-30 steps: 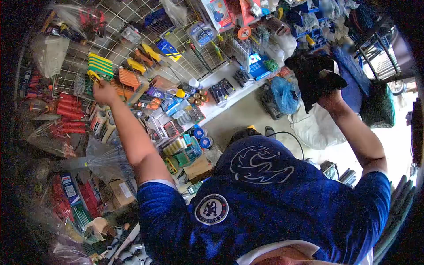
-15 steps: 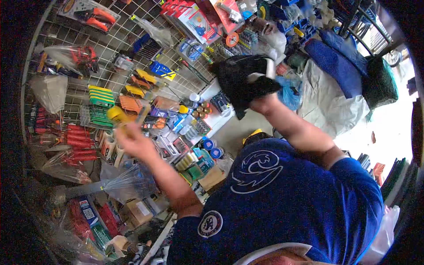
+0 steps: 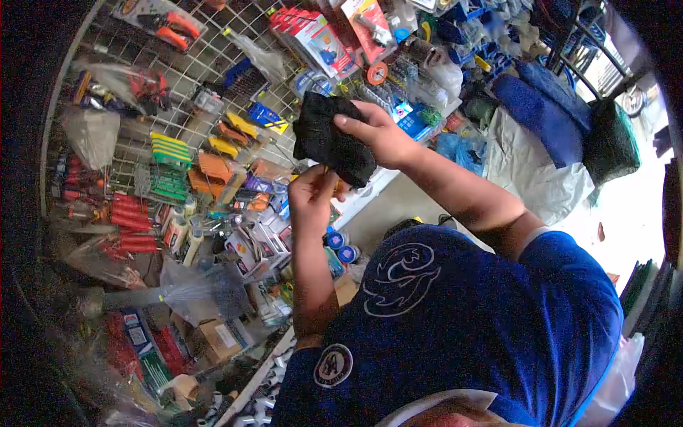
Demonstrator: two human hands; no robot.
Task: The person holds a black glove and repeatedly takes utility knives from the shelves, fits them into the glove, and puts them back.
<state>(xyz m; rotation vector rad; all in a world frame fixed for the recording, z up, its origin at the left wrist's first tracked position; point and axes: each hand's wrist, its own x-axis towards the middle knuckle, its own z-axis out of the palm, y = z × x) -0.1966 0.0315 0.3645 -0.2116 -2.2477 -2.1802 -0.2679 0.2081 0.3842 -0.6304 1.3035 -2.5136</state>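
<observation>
My right hand [image 3: 388, 139] grips a bunched black cloth [image 3: 331, 135], its thumb lying across the top. Just below the cloth's lower edge is my left hand [image 3: 313, 199], its fingers bent and pressed together. A sliver of yellow shows between these fingers and the cloth; the rest of what they hold is hidden. Both hands are close together in front of the wire rack [image 3: 206, 43]. Behind and to the left hang green and yellow striped packs [image 3: 169, 149] and orange pieces [image 3: 213, 167].
Red-handled tools [image 3: 130, 213] and bottles [image 3: 176, 235] are at the left. A white shelf edge [image 3: 380, 186] runs behind the hands. Blue plastic bags [image 3: 462, 149] and a pale sheet [image 3: 533, 171] lie to the right. A cardboard box [image 3: 219, 340] stands lower left.
My left hand took a yellow item away from the rack at left and moved right to the cloth. My right hand carried the black cloth leftward, and the hands came together.
</observation>
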